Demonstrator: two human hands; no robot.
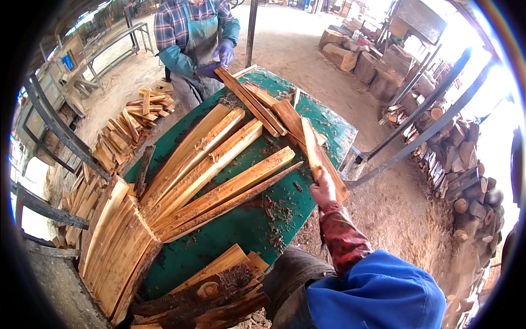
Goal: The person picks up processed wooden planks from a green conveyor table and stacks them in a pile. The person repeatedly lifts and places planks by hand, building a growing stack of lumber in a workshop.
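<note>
My right hand [323,189] is closed around the near end of a split wood stick [311,140], which points away from me over the far right part of the green table [230,219]. Under that stick lies a wider, darker wood slat [335,174]. My left hand is not in view. To the left, a bundle of long split wood pieces [118,257] has a thin tie [143,220] across it, and several pieces fan out from it over the tabletop. More loose sticks [249,101] lie crosswise at the far side.
Across the table a person in an apron [200,49] has gloved hands at the far stick ends. Bark-covered slabs [205,299] lie at the near edge. Split wood is heaped on the floor [118,137] at left. Metal bars [424,129] and stacked logs [466,181] stand at right.
</note>
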